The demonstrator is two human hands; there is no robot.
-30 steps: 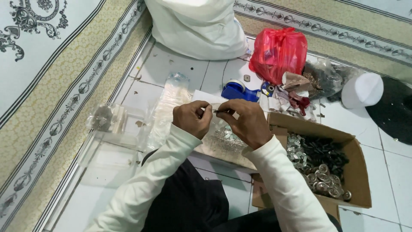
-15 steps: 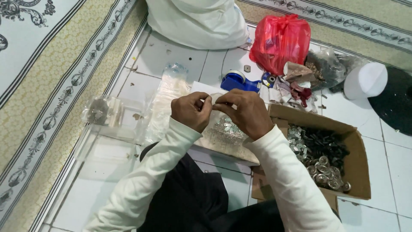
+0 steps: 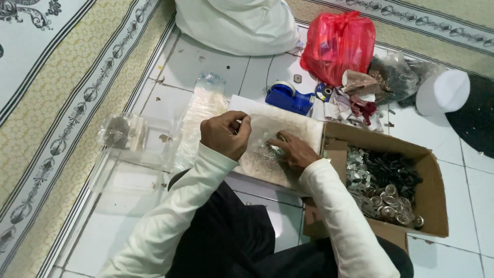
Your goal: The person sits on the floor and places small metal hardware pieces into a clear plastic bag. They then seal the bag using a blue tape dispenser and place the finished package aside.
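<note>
Person sits on tiled floor (image 3: 206, 62), white sleeves, dark trousers. Left hand (image 3: 225, 135) curled loosely, thumb and forefinger pinched on sth very small; can't tell what. It hovers just above the left edge of a white tray (image 3: 303, 128) that lies on the floor in front of the knees. Right hand (image 3: 294, 150) lies low on the tray, fingers bent, tips down in a heap of small shiny bits (image 3: 265, 154) at tray centre; can't tell whether it grips any.

Just right of tray, touching it: open carton (image 3: 432, 190) w/ silver round parts, silver strips and black pieces inside. Behind tray: blue tape dispenser (image 3: 288, 98), beside it scraps of paper and cloth. Further back a red bag (image 3: 337, 44) and a big white sack (image 3: 242, 23). White cap (image 3: 442, 92) at far right, on dark cloth. Left of tray: clear plastic bags (image 3: 203, 110), and a clear box (image 3: 121, 133) w/ grey stuff in it, near the carpet (image 3: 56, 87) edge.
</note>
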